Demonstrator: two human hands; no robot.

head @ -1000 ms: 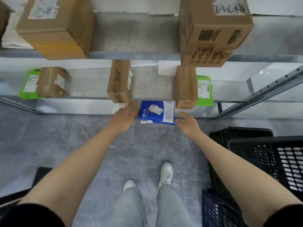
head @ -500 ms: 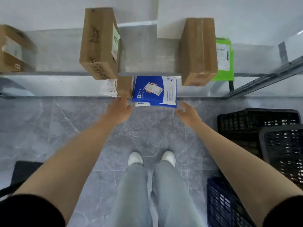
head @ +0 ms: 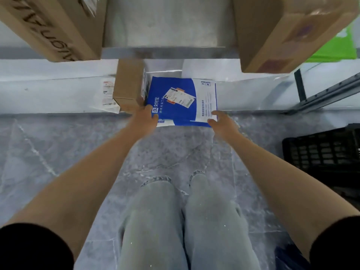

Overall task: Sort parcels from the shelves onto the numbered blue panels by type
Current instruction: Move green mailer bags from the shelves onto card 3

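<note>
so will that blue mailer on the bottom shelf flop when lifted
The blue mailer probably stays stiff: its near edge overhangs the shelf without drooping. It looks thin and flat, so likely light. The left hand and right hand at its near corners should steady it.

The scene is evenly, softly lit (shadows faint). Sheen is seen on the floor [head: 48, 152]; edges are bowed, and the upper boxes [head: 288, 32] are blurred.
</note>
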